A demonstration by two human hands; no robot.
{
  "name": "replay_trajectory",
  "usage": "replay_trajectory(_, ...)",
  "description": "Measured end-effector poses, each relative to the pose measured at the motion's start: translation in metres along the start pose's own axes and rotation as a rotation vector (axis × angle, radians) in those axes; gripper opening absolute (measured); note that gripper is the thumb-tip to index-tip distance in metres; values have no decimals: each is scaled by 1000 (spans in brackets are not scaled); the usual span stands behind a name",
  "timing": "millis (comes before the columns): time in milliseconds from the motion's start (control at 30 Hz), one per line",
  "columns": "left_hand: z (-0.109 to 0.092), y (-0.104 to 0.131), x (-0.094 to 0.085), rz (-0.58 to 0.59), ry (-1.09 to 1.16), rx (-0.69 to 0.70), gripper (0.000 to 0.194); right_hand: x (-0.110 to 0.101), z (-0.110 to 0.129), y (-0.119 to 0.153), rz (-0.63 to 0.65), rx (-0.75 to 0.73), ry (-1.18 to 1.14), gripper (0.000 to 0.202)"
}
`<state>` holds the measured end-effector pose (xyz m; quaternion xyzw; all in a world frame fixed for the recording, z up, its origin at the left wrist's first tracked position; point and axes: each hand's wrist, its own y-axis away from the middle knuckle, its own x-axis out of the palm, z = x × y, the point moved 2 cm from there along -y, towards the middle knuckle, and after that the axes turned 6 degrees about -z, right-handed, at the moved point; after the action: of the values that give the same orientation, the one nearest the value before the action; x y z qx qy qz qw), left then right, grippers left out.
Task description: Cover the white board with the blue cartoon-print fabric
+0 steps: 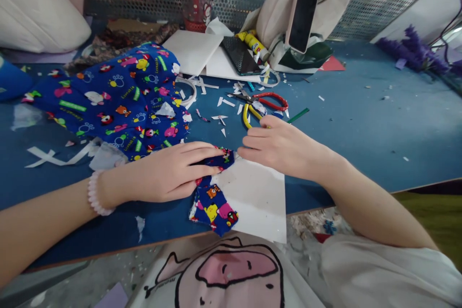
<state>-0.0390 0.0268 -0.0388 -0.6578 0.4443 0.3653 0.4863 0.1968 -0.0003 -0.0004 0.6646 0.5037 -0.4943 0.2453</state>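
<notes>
My left hand point(169, 171), a pale beaded bracelet at its wrist, lies with fingers stretched out over a narrow strip of blue cartoon-print fabric point(225, 160), pressing it on a white sheet of paper point(252, 197). Below those fingers, another part of the printed fabric point(212, 209) hangs over the paper's left side. My right hand point(279, 147) is closed, thumb and fingers together at the strip's right end; what they pinch is too small to make out. Just beyond it lie yellow-handled scissors point(247, 114), partly hidden, and red-handled scissors point(272, 101).
A large piece of the printed fabric point(122, 101) spreads at the left. Paper scraps point(202, 85) and a tape roll point(187, 91) lie mid-table. Farther back are a dark phone point(240, 55), a glue stick point(256, 45), a propped phone point(303, 17) and a red-handled cup point(197, 0).
</notes>
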Motion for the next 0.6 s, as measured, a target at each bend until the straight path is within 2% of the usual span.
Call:
replay_trajectory(233,2,0,-4,22,32,-18,36,0,-6,5,39,66,-9,29)
replay_trajectory(433,0,2,-6,-79,-37,87,31,0,-9,6,-20,74,-69,30)
replay_trajectory(600,0,1,-7,-130,-41,96,27,-5,-12,7,-31,106,-100,34)
